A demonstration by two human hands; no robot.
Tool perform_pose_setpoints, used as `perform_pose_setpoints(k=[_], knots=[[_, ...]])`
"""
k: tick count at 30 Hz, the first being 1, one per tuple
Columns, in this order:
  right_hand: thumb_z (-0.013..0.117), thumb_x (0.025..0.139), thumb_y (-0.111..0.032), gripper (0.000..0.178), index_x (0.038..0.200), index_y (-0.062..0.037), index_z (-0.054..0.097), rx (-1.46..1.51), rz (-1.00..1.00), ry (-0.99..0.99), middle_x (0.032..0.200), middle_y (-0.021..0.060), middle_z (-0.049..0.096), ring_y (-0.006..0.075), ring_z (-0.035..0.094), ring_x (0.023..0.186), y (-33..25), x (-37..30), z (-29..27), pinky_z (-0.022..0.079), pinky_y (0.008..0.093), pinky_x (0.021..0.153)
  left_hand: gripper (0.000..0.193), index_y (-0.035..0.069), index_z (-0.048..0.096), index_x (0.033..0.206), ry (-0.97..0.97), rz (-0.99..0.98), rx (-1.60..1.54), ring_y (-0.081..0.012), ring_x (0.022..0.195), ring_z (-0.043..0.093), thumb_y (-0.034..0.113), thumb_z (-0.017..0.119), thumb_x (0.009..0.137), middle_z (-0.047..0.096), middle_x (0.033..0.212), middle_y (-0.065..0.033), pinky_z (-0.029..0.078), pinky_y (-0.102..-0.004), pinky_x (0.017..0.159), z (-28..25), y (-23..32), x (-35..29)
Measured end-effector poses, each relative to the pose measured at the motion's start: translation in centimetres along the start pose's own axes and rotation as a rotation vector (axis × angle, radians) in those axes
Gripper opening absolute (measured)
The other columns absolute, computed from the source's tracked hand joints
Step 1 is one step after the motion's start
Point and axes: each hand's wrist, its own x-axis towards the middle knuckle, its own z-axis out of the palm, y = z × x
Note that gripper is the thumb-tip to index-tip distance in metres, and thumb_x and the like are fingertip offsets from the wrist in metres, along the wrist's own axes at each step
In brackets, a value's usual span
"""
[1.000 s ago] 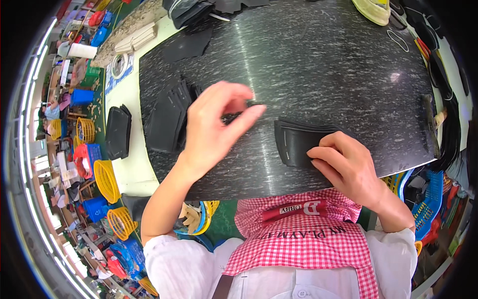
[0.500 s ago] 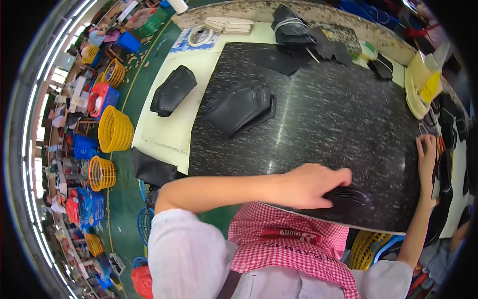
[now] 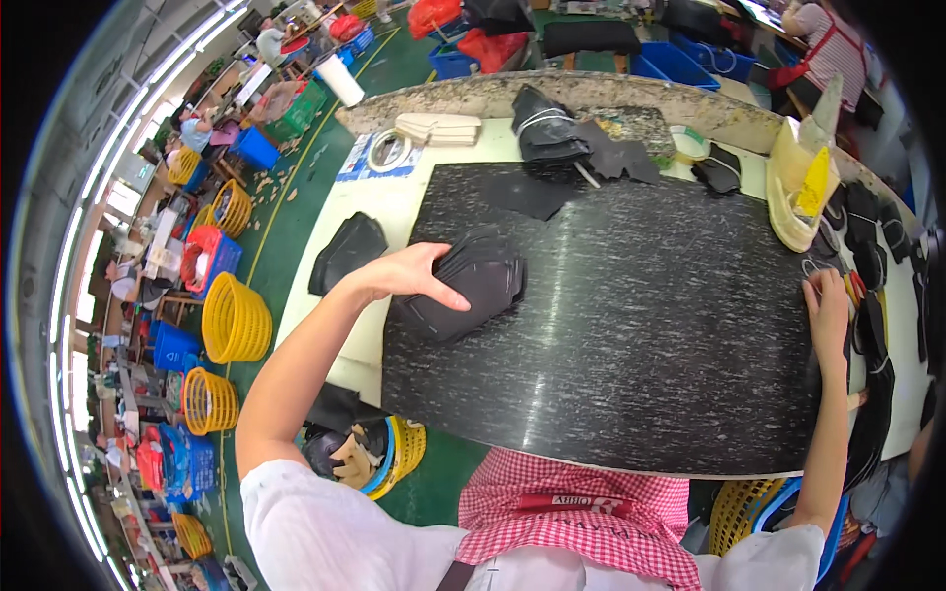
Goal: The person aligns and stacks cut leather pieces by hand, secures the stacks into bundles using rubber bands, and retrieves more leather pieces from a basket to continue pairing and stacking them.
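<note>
Head view, left fingers [image 3: 443,294] on black stack [image 3: 488,283]; apron label [image 3: 576,503] (lettered)

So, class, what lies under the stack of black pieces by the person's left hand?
The dark speckled board shows around the stack of black pieces, so it probably lies beneath. The surface directly under the stack is covered, so anything there cannot be seen.

A white tape roll [image 3: 372,153] lies beside stacked cream strips [image 3: 439,130]. At left, a yellow plastic basket [image 3: 236,330] stands on the green floor [image 3: 296,227], with a blue bin [image 3: 258,149] and green crate [image 3: 299,112] farther back. Upper right, a person [image 3: 830,51] wears a striped top.
</note>
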Motion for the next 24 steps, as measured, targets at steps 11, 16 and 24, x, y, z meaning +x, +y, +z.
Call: perform_pose_setpoints(k=[11,16,24], knots=[[0.055,0.093,-0.014,0.012,0.09,-0.0025,0.053,0.621,0.062,-0.014,0.084,0.0077,0.058,0.0222,0.058,0.083,-0.2,0.2,-1.2,0.045,0.0335,0.076,0.082,-0.003,0.047,0.122,0.217,0.559,0.561,-0.0369,0.114,0.051,0.026,0.085,0.055,0.052,0.119,-0.0212,0.041,-0.0395,0.099,6.4,3.6,-4.3],[0.05,0.098,-0.013,0.011,0.093,-0.0035,0.053,1.161,0.165,-0.189,0.08,0.0016,0.056,0.0093,0.055,0.07,-5.3,-0.9,-3.7,0.045,0.0231,0.066,0.093,-0.006,0.042,0.127,0.154,0.382,0.479,-0.0384,0.113,0.053,0.029,0.086,0.054,0.053,0.121,-0.0244,0.043,-0.039,0.096,5.8,3.2,-3.0],[0.052,0.096,-0.01,0.015,0.108,-0.0024,0.056,1.425,0.239,-0.396,0.079,0.0019,0.057,0.0067,0.052,0.067,-12.3,-2.2,-3.6,0.041,0.0188,0.06,0.072,-0.001,0.051,0.11,0.308,0.446,0.517,-0.036,0.096,0.056,0.032,0.086,0.056,0.054,0.106,-0.0168,0.047,-0.0409,0.084,8.1,3.6,-5.6]])
